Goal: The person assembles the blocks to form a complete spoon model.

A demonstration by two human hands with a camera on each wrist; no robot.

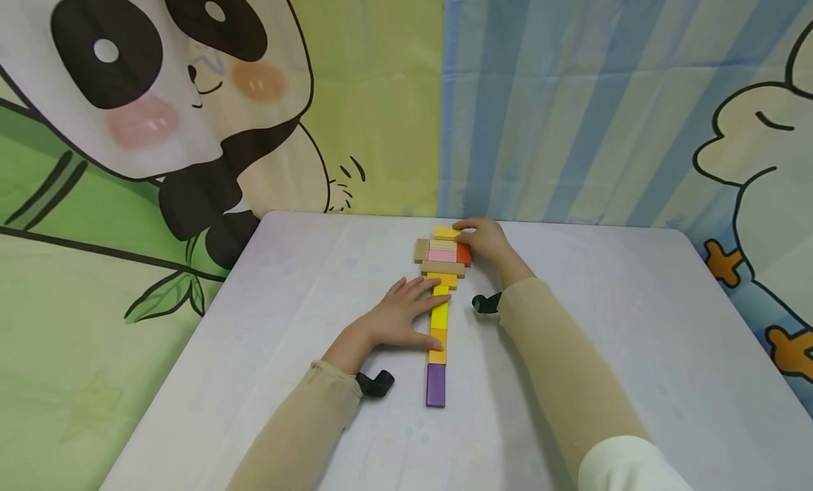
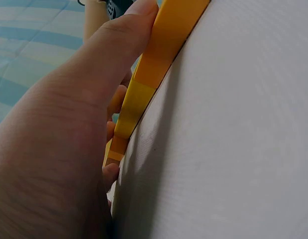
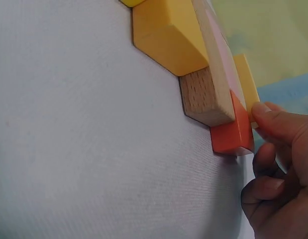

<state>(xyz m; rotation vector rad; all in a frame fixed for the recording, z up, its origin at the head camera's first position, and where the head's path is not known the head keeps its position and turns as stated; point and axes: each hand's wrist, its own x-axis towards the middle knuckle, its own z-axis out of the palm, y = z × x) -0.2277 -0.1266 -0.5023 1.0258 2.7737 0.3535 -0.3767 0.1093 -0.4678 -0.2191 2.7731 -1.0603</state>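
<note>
At the far end of a row of wooden blocks, my right hand (image 1: 488,240) pinches a yellow block (image 3: 247,82) between thumb and fingers. Just below it sit a pink block (image 1: 442,255), a red-orange block (image 1: 464,257) and several plain wood pieces, with a long plain wood block (image 1: 442,268) across their near side. My left hand (image 1: 399,313) lies over the stem with spread fingers. Its fingertips touch the upper yellow blocks, and the thumb rests on an orange block (image 1: 438,337). A bright yellow block (image 1: 440,316) shows between them. The purple block (image 1: 435,386) forms the near end.
The blocks lie on a whitish table (image 1: 305,265), close to its back edge. Behind it hangs a curtain (image 1: 375,96) printed with a panda and stripes. Black wrist devices stick out by both sleeves, the left one (image 1: 376,384) beside the stem.
</note>
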